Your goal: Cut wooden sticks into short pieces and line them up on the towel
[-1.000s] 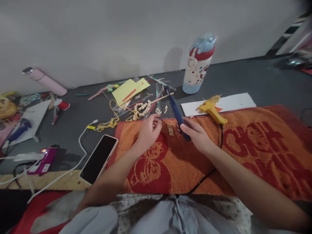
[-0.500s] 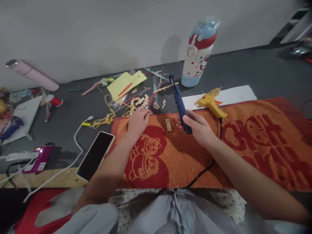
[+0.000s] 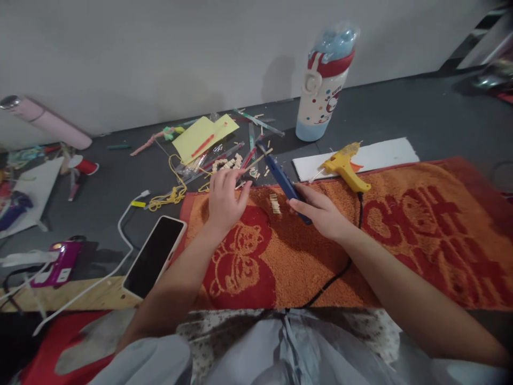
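Observation:
My right hand grips a dark blue cutting tool, its tip pointing up-left over the far edge of an orange and red towel. A small row of cut wooden pieces lies on the towel between my hands. At the towel's far left edge, my left hand reaches forward with fingers curled over a pile of small wooden pieces and thin sticks; whether it holds any of them is hidden.
A yellow glue gun lies on a white strip, its black cord crossing the towel. Behind stands a white water bottle. Yellow paper, yellow string, a phone, a white cable and a pink bottle lie left.
My left hand moved forward off the towel's middle to the pile of sticks and wooden pieces. My right hand tilted the blue tool lower and to the left.

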Tool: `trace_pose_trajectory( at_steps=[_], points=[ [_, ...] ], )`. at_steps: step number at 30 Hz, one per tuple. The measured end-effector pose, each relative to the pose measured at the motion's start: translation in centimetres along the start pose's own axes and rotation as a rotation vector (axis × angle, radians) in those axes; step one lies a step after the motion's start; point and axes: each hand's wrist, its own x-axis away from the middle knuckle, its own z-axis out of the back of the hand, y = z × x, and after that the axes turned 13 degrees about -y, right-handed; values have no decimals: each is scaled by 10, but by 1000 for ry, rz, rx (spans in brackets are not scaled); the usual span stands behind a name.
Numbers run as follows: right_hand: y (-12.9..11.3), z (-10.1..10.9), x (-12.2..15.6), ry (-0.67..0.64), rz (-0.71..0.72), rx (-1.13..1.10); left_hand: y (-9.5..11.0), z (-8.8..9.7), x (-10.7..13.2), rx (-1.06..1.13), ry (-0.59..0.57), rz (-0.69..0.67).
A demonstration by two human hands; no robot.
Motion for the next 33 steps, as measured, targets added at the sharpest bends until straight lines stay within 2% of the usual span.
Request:
trace_pose_trajectory(
  at_steps=[3,6,9,12,16,20,26,33],
  points=[
    [-1,-1,2,-72,33,102,-6,3,-5,14,-64,43],
    [-2,-2,3,-158,49,181,-18,7,-11,97,-201,68],
    [-3,-1,3,-232,65,232,-29,13,-16,300,-303,113],
    [-4,0,4,-270,115,232,-33,17,-18,567,-354,190],
    [-7,0,6,-296,146,194,-32,17,-18,858,-360,222],
    [-9,1,8,-324,122,204,-33,11,-16,1048,-374,239],
    [-10,2,8,-343,141,227,-43,1,-10,1178,-352,229],
    [-9,2,8,-352,152,240,-38,6,-12,1267,-383,223]
  ],
)
